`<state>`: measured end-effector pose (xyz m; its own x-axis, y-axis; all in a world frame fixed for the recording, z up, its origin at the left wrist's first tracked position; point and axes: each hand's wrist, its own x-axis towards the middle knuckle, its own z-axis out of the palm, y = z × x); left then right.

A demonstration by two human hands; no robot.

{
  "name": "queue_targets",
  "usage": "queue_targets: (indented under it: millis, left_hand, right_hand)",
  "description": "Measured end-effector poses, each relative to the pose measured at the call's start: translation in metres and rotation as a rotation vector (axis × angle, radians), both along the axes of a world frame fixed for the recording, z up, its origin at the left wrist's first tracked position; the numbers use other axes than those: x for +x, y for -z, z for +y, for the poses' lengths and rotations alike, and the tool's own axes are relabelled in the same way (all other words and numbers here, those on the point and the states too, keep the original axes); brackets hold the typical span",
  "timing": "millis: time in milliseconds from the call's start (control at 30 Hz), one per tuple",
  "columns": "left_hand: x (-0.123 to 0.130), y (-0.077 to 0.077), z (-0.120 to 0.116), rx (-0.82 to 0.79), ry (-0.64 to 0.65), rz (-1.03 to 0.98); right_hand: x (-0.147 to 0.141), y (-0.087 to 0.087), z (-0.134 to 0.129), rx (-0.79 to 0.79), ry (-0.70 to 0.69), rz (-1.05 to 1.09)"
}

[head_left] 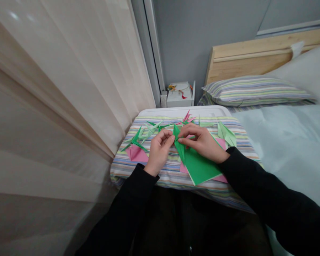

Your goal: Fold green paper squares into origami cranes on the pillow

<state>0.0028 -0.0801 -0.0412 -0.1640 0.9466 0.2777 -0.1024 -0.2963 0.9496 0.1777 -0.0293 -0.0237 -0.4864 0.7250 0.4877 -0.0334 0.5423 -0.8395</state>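
My left hand [159, 151] and my right hand [201, 140] both pinch a narrow folded point of green origami paper [179, 144] between their fingertips. That point rises from a flat green sheet [200, 167], which lies under my right wrist on top of pink paper [220, 143]. Left of my left hand lie a folded pink paper piece [136, 153] and several green origami cranes [138, 139]. Beyond my hands is a pink origami crane [186, 118], and a pale green folded piece [226, 134] lies to the right.
The papers rest on a striped cushion [173, 174] with a white board [184, 111] behind it. A beige curtain [56, 106] hangs along the left. A white box [179, 95] stands beyond. On the right are a pale blue bedsheet [290, 149], striped pillow [256, 90] and wooden headboard [256, 58].
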Motion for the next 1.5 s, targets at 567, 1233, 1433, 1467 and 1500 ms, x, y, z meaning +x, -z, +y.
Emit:
queue_targets:
  millis: [567, 1233, 1433, 1467, 1500]
  left_hand:
    - [0.006, -0.009, -0.002, -0.215, 0.257, 0.04]
    - [0.004, -0.01, -0.003, -0.199, 0.24, 0.029]
    - [0.005, -0.008, -0.002, -0.223, 0.243, -0.048]
    - [0.005, -0.007, -0.002, -0.219, 0.245, -0.064]
    - [0.005, -0.007, -0.002, -0.215, 0.248, -0.077]
  right_hand:
    - [0.0, 0.0, 0.005, -0.18, 0.023, 0.135]
    - [-0.001, -0.003, 0.007, -0.39, 0.051, 0.208]
    - [0.0, 0.0, 0.009, -0.499, 0.05, 0.242]
    - [0.0, -0.001, 0.008, -0.497, 0.052, 0.239]
    - [0.0, -0.002, 0.008, -0.488, 0.058, 0.233]
